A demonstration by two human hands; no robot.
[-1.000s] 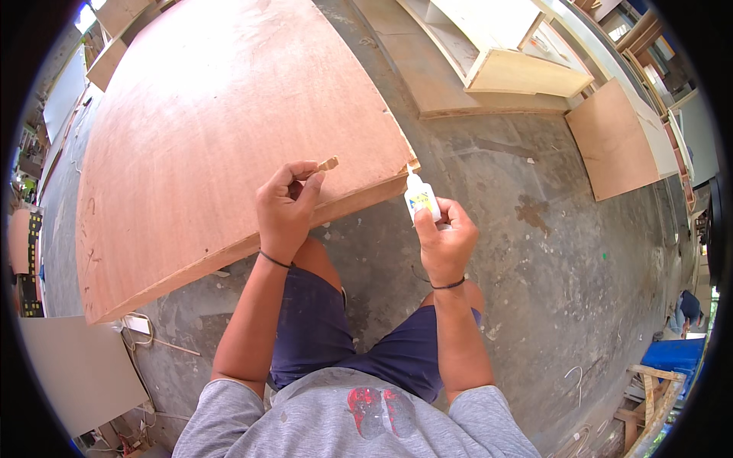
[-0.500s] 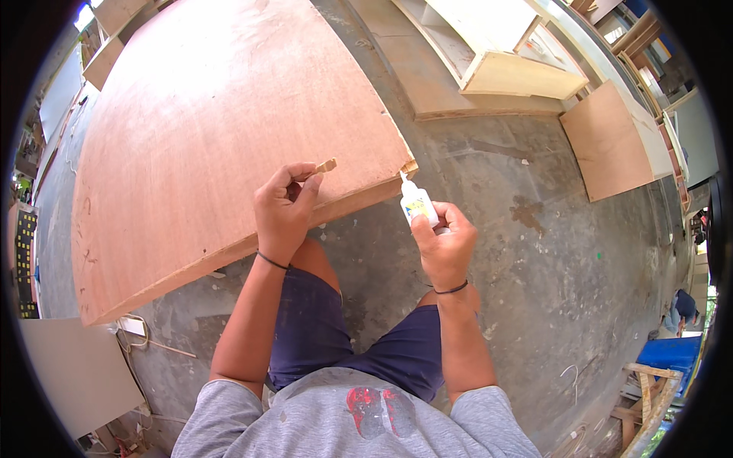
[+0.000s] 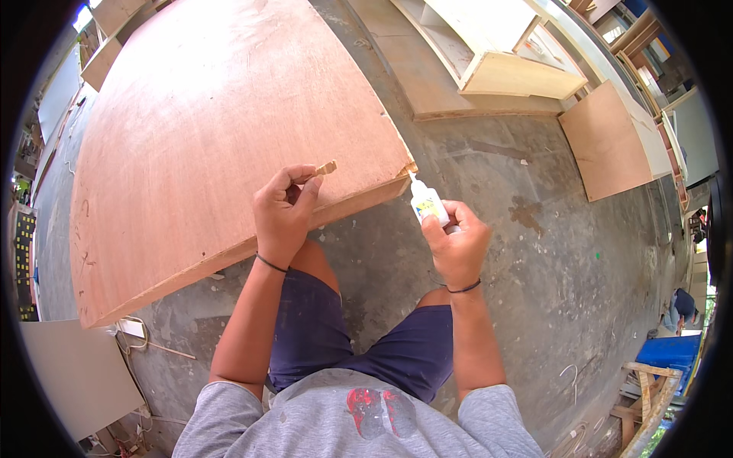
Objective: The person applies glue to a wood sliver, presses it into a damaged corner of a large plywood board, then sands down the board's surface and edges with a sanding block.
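Right hand beside the broad plywood panel, I grip a white squeeze bottle, its nozzle close by the chipped corner; it has shifted slightly rightward, bringing the nozzle nearer the corner's outer tip. On my feed, the left hand still pinches a small wood piece over the panel.

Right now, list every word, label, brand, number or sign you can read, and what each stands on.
White squeeze bottle in the right hand: yellow-and-blue print, too small to read.
Plywood panel: dark scrawled marks by its left edge, too blurred to read.
Grey T-shirt: red and dark print, no legible lettering.
No text can be quoted.
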